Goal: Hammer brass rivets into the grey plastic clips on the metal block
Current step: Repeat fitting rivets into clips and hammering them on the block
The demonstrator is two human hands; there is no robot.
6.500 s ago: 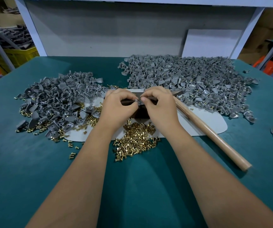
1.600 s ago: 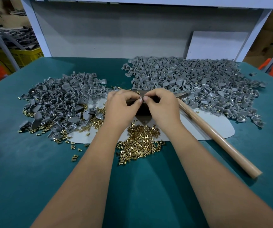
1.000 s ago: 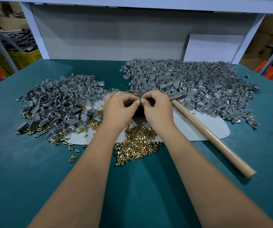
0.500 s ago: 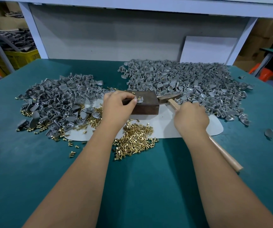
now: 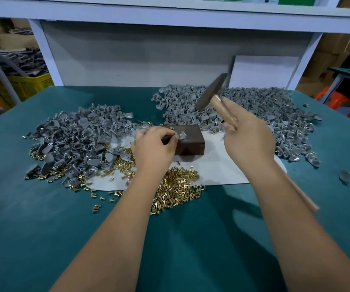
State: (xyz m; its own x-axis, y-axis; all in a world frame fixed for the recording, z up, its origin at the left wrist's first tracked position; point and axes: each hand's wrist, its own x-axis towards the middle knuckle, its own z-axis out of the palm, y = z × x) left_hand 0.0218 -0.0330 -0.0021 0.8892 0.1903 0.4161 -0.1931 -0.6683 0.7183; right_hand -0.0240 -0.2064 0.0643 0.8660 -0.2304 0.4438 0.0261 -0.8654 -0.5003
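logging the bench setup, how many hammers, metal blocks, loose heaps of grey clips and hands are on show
hammer: 1, raised in the right hand
metal block: 1
heaps of grey clips: 2, left heap and right heap
hands: 2, the left hand holds a clip on the block
total: 6

the scene is evenly and fairly brightly lit from overhead, with soft, diffuse light and no harsh glare. the forearms cast soft dark shadows onto the teal table mat (image 5: 43,228) near the viewer. the hammer (image 5: 212,92) is smeared by motion blur, its handle end near the right edge especially faint. the wide-angle lens bows the white shelf frame (image 5: 169,15) and stretches the corners. the far background at left and right is dimmer and less sharp.
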